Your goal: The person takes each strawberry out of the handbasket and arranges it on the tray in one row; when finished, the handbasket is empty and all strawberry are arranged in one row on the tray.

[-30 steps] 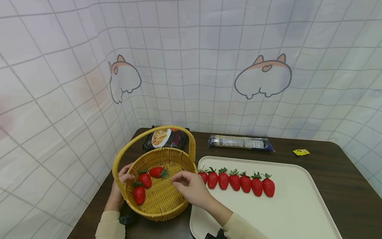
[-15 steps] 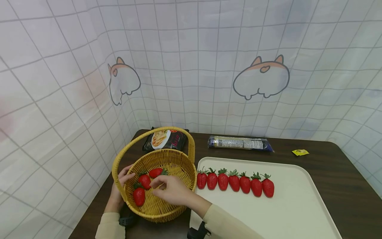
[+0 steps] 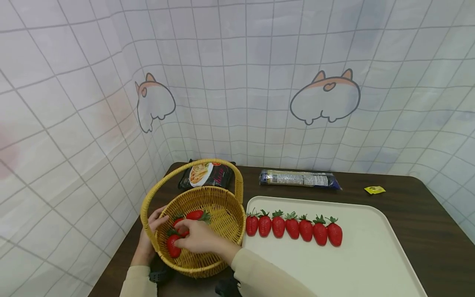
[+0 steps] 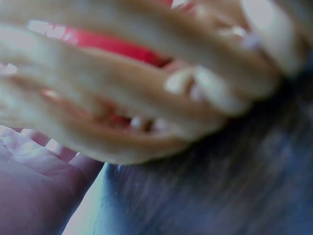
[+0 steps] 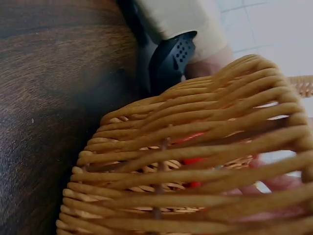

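Holding round yellow wicker basket at nine o'clock with half-hidden left hand; touching leafy-topped red strawberry at eight o'clock with right hand, obscuring contact, can't tell if pinching.

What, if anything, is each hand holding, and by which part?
Left hand: the basket, by its left side. Right hand: at the strawberries inside; any grip can't be told.

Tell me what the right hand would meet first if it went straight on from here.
Probably the front-most strawberry in the wicker basket: the right hand points leftward and overlaps it in the head view, perhaps touching, though depth is unclear. Beyond is the basket's left wall.
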A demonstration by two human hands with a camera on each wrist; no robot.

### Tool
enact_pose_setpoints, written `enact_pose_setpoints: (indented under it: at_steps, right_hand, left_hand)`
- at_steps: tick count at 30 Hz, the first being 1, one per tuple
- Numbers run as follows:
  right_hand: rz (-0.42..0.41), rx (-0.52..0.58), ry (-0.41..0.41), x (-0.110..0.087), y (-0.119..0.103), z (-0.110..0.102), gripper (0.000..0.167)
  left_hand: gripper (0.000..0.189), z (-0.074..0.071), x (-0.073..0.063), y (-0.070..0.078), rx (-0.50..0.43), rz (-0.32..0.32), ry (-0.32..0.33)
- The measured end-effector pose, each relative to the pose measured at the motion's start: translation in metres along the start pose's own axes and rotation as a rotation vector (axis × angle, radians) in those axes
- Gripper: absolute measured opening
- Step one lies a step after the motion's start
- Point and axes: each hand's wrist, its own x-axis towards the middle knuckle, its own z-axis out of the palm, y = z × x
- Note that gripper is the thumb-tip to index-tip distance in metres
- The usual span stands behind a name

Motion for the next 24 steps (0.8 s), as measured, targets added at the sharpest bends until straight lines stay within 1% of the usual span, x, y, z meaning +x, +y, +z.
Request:
enact_pose_setpoints:
  at_steps: [3, 8, 10, 11, 15, 20, 24]
  right_hand:
    - [0.010, -0.041, -0.029, 0.004, 0.004, 0.005, 0.048]
    - [-0.074, -0.210, -0.106, 0.009, 0.010, 0.009, 0.059]
    - [-0.106, -0.244, -0.118, 0.010, 0.012, 0.010, 0.061]
    - [-0.110, -0.242, -0.122, 0.010, 0.012, 0.010, 0.060]
    - [-0.106, -0.215, -0.137, 0.011, 0.014, 0.010, 0.051]
    - [-0.090, -0.239, -0.157, 0.009, 0.014, 0.012, 0.036]
    - [-0.063, -0.252, -0.135, 0.008, 0.015, 0.013, 0.030]
  left_hand:
    - [0.042, 0.000, 0.000, 0.001, 0.002, -0.006, 0.012]
    - [0.043, 0.002, -0.001, 0.004, 0.005, -0.003, 0.019]
    - [0.044, 0.002, -0.002, 0.006, 0.013, 0.001, 0.016]
    - [0.044, 0.002, -0.002, 0.006, 0.016, 0.002, 0.014]
    - [0.044, 0.003, -0.004, 0.008, 0.030, 0.008, 0.011]
    - [0.043, 0.003, -0.005, 0.009, 0.028, 0.009, 0.012]
    - [0.042, 0.004, -0.005, 0.010, 0.015, 0.005, 0.013]
